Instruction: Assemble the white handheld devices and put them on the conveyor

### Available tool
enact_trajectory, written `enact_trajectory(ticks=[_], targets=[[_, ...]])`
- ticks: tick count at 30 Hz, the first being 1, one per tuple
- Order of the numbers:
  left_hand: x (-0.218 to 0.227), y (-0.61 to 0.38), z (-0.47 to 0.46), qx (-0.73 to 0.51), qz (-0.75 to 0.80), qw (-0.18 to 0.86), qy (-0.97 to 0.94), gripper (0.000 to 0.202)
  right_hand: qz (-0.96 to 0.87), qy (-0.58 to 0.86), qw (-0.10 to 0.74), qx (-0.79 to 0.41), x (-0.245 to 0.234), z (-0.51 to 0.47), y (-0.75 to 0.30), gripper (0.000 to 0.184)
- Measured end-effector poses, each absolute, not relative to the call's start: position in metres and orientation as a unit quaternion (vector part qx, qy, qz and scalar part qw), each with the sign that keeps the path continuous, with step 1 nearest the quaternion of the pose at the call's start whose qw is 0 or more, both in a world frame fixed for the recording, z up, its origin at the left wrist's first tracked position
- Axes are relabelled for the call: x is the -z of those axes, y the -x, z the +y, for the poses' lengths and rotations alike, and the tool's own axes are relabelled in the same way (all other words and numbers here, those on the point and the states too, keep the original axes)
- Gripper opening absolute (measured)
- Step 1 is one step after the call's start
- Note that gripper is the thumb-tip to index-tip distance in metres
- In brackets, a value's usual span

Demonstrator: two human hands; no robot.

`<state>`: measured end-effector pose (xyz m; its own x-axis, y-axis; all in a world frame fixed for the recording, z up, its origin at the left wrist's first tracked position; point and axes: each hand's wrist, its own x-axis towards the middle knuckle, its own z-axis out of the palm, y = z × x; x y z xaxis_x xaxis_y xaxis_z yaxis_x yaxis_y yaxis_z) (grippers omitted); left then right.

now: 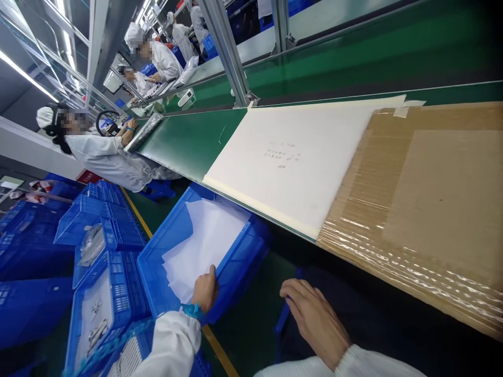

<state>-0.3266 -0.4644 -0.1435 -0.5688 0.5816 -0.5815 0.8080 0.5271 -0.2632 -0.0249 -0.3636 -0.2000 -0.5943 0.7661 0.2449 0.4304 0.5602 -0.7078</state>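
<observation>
head view: left hand [205, 289] grips blue plastic crate [239, 262] holding white sheets [204, 246]

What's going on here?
The person's left hand grips the rim of a blue plastic crate holding loose white sheets. Their right hand hangs open beside the green conveyor belt. On the belt lie a white sheet with handwritten marks and plastic-wrapped cardboard. Farther along, a seated co-worker has a hand by a silvery roll on the belt.
</observation>
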Motion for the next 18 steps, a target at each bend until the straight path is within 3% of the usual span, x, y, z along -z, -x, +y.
enact_trajectory(ticks=[12,18], targets=[[0.144,0.311,-0.475,0.212,0.854,0.261,-0.397,0.034,-0.833,0.345,0.209,-0.378,0.2,-0.355,0.028,0.024],[0.111,0.359,-0.454,0.117,0.825,0.374,-0.407,0.044,-0.814,0.341,0.195,-0.428,0.201,-0.344,0.031,0.025]])
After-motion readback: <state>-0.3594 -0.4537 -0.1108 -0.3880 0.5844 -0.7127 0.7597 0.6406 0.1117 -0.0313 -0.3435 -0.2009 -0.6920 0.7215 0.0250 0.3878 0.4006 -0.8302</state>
